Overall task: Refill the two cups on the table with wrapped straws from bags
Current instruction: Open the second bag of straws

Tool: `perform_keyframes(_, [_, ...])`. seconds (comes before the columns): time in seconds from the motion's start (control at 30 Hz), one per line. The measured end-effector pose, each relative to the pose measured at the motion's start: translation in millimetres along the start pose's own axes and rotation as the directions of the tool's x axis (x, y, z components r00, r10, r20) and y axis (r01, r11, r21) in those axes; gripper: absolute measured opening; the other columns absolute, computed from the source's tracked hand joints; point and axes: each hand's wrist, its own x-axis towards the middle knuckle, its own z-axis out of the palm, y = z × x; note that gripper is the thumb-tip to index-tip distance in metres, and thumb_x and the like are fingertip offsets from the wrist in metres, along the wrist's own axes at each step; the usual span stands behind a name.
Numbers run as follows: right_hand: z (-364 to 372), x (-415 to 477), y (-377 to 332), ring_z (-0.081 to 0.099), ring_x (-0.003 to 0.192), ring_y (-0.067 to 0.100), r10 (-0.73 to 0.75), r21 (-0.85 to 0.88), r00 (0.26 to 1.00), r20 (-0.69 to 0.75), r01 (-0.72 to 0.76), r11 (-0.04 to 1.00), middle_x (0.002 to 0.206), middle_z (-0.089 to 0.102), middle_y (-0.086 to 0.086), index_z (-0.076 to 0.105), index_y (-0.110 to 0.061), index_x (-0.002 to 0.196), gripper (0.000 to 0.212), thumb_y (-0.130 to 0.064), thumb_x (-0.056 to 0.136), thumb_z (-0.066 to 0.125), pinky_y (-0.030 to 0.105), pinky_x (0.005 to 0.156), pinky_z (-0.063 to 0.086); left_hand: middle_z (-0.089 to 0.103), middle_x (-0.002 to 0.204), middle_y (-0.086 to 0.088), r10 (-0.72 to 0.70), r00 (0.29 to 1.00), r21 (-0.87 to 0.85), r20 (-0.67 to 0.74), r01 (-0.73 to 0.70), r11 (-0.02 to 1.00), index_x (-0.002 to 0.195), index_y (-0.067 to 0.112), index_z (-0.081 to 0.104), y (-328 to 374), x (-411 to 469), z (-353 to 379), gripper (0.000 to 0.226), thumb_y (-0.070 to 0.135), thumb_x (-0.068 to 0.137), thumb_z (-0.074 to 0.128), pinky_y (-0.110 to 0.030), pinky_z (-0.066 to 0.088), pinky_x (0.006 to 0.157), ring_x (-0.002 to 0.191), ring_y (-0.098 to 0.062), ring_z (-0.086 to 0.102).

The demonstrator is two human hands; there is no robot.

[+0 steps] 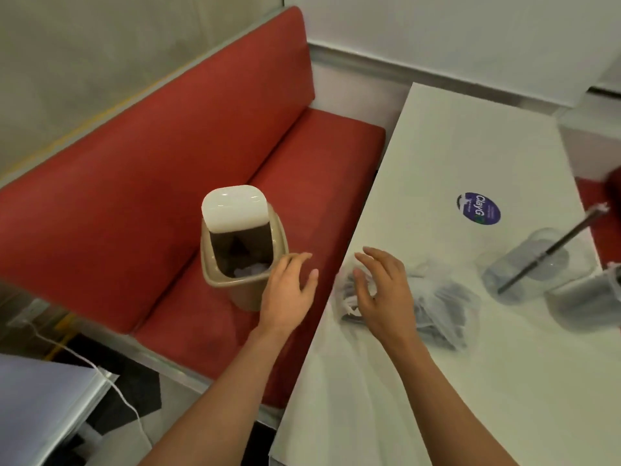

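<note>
A clear plastic bag (437,307) of dark wrapped straws lies on the white table (470,156) near its left edge. My right hand (383,297) hovers over the bag's left end with fingers spread and holds nothing. My left hand (289,290) is open over the red bench, just right of a small bin. Two clear cups stand at the right: the nearer-centre cup (527,264) holds one dark wrapped straw (554,247) that leans right. The other cup (584,301) at the frame edge looks full of dark straws.
A beige bin (242,264) with a white swing lid stands on the red bench seat (302,183), with crumpled plastic inside. A round blue sticker (479,208) is on the table. A white cable and a grey surface lie at the lower left.
</note>
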Motion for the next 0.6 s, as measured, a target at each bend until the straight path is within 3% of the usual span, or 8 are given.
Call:
perform_keyframes(0.1, [-40, -25, 42, 0.05, 0.135, 0.034, 0.126, -0.146, 0.986, -0.108, -0.142, 0.979, 0.145, 0.06, 0.007, 0.073, -0.019, 0.125, 0.031, -0.033, 0.103, 0.055, 0.05, 0.111, 0.042, 0.039, 0.156, 0.0, -0.023, 0.979, -0.064, 0.205, 0.037, 0.997, 0.154, 0.029, 0.042, 38, -1, 26, 0.068, 0.062, 0.096, 0.058, -0.036, 0.036, 0.113, 0.144, -0.022, 0.037])
perform_keyframes(0.17, [-60, -38, 67, 0.033, 0.148, 0.039, 0.334, -0.245, 0.939, -0.08, -0.343, 0.907, 0.16, 0.044, 0.007, 0.065, -0.032, 0.137, 0.042, -0.05, 0.104, 0.047, 0.059, 0.117, 0.033, 0.019, 0.168, -0.006, -0.078, 0.932, -0.004, 0.354, 0.085, 0.996, 0.161, 0.038, 0.024, 55, -2, 43, 0.091, 0.075, 0.085, 0.06, -0.045, 0.027, 0.119, 0.151, -0.029, 0.021])
perform_keyframes(0.23, [-74, -48, 89, 0.014, 0.156, 0.04, 0.579, -0.261, 0.814, 0.037, -0.552, 0.792, 0.172, 0.016, 0.004, 0.043, -0.049, 0.152, 0.052, -0.066, 0.102, 0.04, 0.063, 0.12, 0.024, 0.01, 0.171, -0.011, -0.109, 0.885, 0.084, 0.452, 0.079, 0.993, 0.161, 0.046, 0.01, 61, -2, 58, 0.11, 0.085, 0.073, 0.063, -0.05, 0.023, 0.121, 0.153, -0.034, 0.014])
perform_keyframes(0.3, [-79, -53, 106, 0.013, 0.155, 0.041, 0.693, -0.205, 0.704, 0.155, -0.663, 0.72, 0.174, -0.002, 0.002, 0.022, -0.056, 0.158, 0.065, -0.074, 0.097, 0.04, 0.062, 0.12, 0.023, 0.011, 0.171, -0.012, -0.103, 0.843, 0.17, 0.528, 0.014, 0.985, 0.161, 0.049, 0.004, 57, -2, 70, 0.123, 0.089, 0.063, 0.067, -0.049, 0.022, 0.121, 0.153, -0.034, 0.015])
perform_keyframes(0.33, [-80, -55, 113, 0.018, 0.153, 0.043, 0.706, -0.21, 0.682, 0.189, -0.674, 0.708, 0.174, -0.003, 0.004, 0.018, -0.055, 0.158, 0.069, -0.075, 0.096, 0.04, 0.06, 0.12, 0.024, 0.013, 0.169, -0.01, -0.1, 0.825, 0.208, 0.556, -0.022, 0.978, 0.161, 0.048, 0.005, 55, -2, 75, 0.126, 0.088, 0.06, 0.07, -0.047, 0.023, 0.121, 0.151, -0.034, 0.017])
perform_keyframes(0.4, [-79, -55, 122, 0.026, 0.147, 0.042, 0.698, -0.196, 0.678, 0.23, -0.67, 0.716, 0.171, 0.011, 0.009, 0.026, -0.05, 0.157, 0.069, -0.075, 0.095, 0.044, 0.055, 0.119, 0.028, 0.024, 0.161, -0.008, -0.097, 0.821, 0.242, 0.562, -0.051, 0.969, 0.161, 0.046, 0.015, 54, -2, 81, 0.124, 0.083, 0.06, 0.077, -0.045, 0.028, 0.119, 0.143, -0.034, 0.025])
perform_keyframes(0.5, [-86, -50, 132, 0.049, 0.131, 0.037, 0.667, -0.033, 0.709, 0.228, -0.679, 0.733, 0.145, 0.043, 0.012, 0.051, -0.039, 0.143, 0.059, -0.07, 0.093, 0.057, 0.047, 0.114, 0.041, 0.042, 0.139, -0.006, -0.072, 0.885, 0.156, 0.461, -0.001, 0.988, 0.154, 0.04, 0.038, 60, -3, 86, 0.107, 0.071, 0.062, 0.084, -0.04, 0.038, 0.113, 0.127, -0.032, 0.039])
perform_keyframes(0.6, [-106, -48, 133, 0.059, 0.12, 0.028, 0.642, 0.049, 0.741, 0.196, -0.661, 0.749, 0.13, 0.051, 0.006, 0.061, -0.033, 0.135, 0.054, -0.066, 0.092, 0.063, 0.04, 0.107, 0.049, 0.04, 0.128, 0.001, -0.04, 0.923, 0.016, 0.382, 0.037, 0.999, 0.147, 0.035, 0.052, 74, -10, 82, 0.096, 0.059, 0.063, 0.091, -0.037, 0.04, 0.112, 0.123, -0.026, 0.041])
